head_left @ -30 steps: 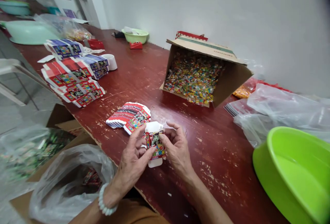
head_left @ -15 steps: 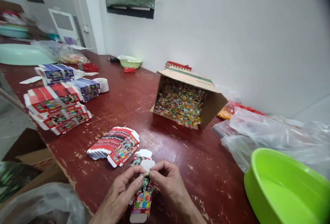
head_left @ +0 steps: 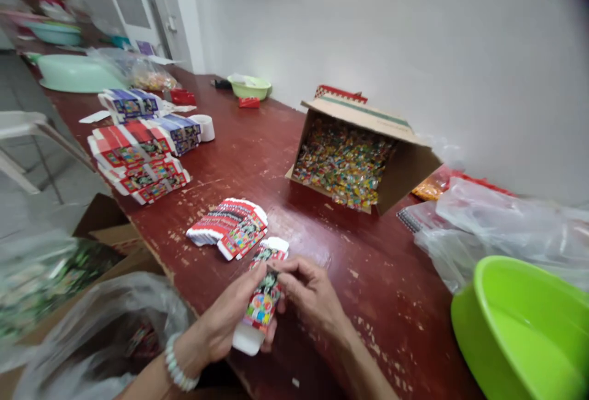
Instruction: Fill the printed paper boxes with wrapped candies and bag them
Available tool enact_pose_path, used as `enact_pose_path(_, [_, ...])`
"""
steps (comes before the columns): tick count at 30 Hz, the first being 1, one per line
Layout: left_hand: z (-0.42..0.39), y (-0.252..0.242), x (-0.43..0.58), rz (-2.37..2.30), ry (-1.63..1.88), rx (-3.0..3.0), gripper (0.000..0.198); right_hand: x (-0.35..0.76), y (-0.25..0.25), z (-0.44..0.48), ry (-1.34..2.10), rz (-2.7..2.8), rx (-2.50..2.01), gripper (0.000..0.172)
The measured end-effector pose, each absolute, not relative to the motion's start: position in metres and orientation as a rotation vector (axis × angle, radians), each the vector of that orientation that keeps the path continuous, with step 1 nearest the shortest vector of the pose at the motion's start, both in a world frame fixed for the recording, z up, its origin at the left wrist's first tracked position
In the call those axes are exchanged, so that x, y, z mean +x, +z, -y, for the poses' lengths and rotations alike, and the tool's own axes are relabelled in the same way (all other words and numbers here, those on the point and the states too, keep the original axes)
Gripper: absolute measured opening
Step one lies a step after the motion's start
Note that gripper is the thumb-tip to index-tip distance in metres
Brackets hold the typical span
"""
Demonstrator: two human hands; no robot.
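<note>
Both hands grip one small printed carton [head_left: 261, 308], red with a colourful picture and white end flaps, above the near edge of the dark red table [head_left: 257, 142]. My left hand [head_left: 232, 320] cradles its lower part, a pale bead bracelet on the wrist. My right hand [head_left: 309, 294] pinches its top end, fingers curled. Just beyond lies a fanned stack of flat unfolded cartons [head_left: 229, 225], with another single flat carton [head_left: 272, 248] beside my fingers.
A cardboard box [head_left: 363, 154] on its side holds several wrapped candies. Stacks of assembled cartons [head_left: 140, 151] sit at left, a tape roll [head_left: 205, 127] behind. A lime basin [head_left: 529, 326] and clear plastic bags [head_left: 501, 222] are at right; another bag [head_left: 92, 332] hangs lower left.
The view tilted up, then back down. The top flap, open and white earlier, is now folded down under my right fingers, and the carton has tilted in my hands.
</note>
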State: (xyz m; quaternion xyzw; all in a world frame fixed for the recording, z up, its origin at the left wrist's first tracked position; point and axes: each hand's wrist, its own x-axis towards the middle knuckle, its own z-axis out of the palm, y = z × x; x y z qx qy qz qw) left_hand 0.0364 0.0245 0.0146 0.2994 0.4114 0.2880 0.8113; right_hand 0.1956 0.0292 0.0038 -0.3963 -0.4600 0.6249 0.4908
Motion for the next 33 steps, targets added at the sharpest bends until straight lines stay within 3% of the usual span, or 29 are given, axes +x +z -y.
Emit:
enact_pose_path(8, [-0.027,0.020,0.041,-0.975,0.651,0.798,0.071,0.199,0.026,-0.042,1.612,1.063,-1.046,0.030])
enact_pose_path(26, [-0.032,0.011,0.031,-0.942,0.643,0.943,0.066,0.197,0.024,-0.037,1.591,1.121,-1.007,0.026])
enact_pose_path(30, [-0.030,0.016,0.038,-0.982,0.683,0.868,0.070,0.195,0.023,-0.027,1.198,1.493,-1.070,0.012])
enact_pose_path(33, [-0.022,0.015,0.042,-1.025,0.683,0.783,0.078,0.200,0.018,-0.036,1.040,1.759,-1.081,0.014])
